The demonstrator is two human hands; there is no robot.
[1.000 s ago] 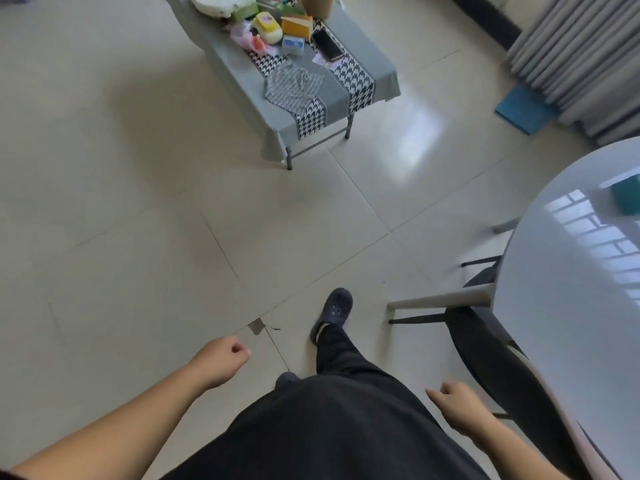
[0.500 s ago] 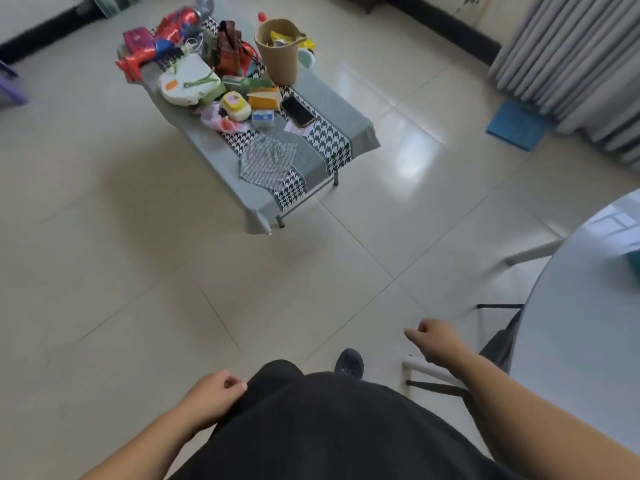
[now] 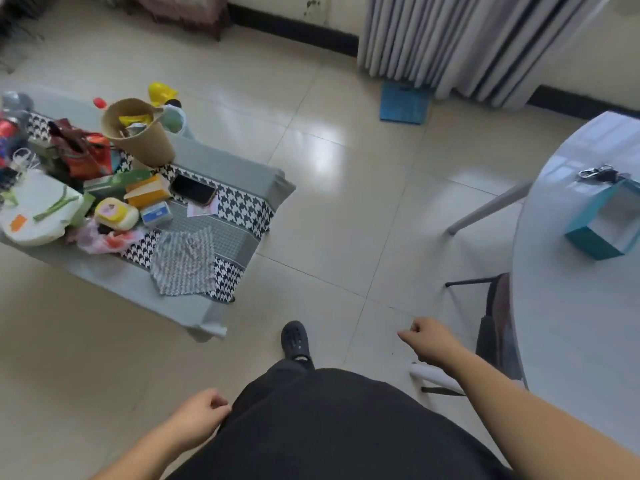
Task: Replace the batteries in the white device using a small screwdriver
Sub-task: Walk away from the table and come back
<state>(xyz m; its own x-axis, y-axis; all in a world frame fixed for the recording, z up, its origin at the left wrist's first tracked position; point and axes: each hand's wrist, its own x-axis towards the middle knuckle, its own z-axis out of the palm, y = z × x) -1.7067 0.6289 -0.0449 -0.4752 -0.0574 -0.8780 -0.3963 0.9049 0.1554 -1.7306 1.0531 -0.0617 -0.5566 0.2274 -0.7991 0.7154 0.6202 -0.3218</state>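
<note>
A white round device with green trim lies at the left end of a low cluttered table covered in grey and houndstooth cloth. No screwdriver or batteries can be made out among the clutter. My left hand hangs by my hip with loosely curled fingers, holding nothing. My right hand swings out in front, fingers loosely curled, also holding nothing. Both hands are far from the device.
The low table also carries a tan bucket, a black phone, small boxes and a folded cloth. A white round table with a teal box and keys stands right, a chair beside it. Tiled floor lies between.
The view has lifted and the low table has come closer, on the left. My right hand swung forward and my left hand dropped back beside my hip as I walk.
</note>
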